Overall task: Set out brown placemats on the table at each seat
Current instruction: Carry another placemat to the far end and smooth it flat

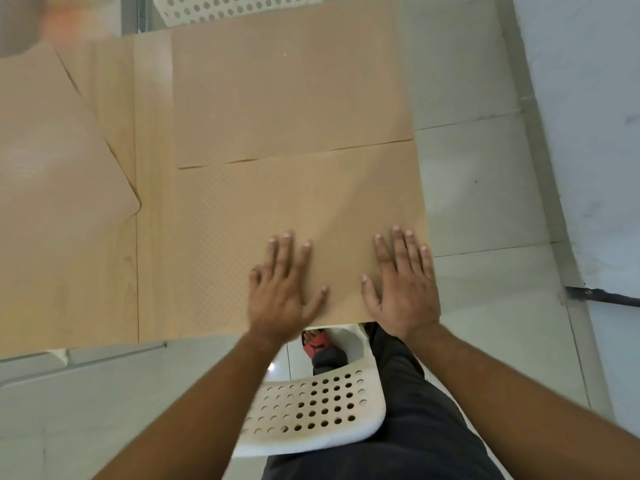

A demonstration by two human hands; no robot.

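**A:** What's nearest?
**B:** One white chair at the table's near edge. Then two hands, the left hand and right hand, both flat with fingers spread on the nearest placemat.
**A:** How many placemats?
**B:** Three on the table: that one, a second placemat touching it beyond, and a third placemat toward the table's left. A second chair stands at the far edge.

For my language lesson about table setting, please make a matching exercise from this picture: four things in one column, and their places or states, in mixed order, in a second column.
Things:
1. near placemat
2. far placemat
3. left placemat
4. near chair

Places or states:
A. lies turned at an angle
B. nearest the far chair
C. beside the person's leg
D. under the flat left hand and right hand

Pairs: 1-D, 2-B, 3-A, 4-C
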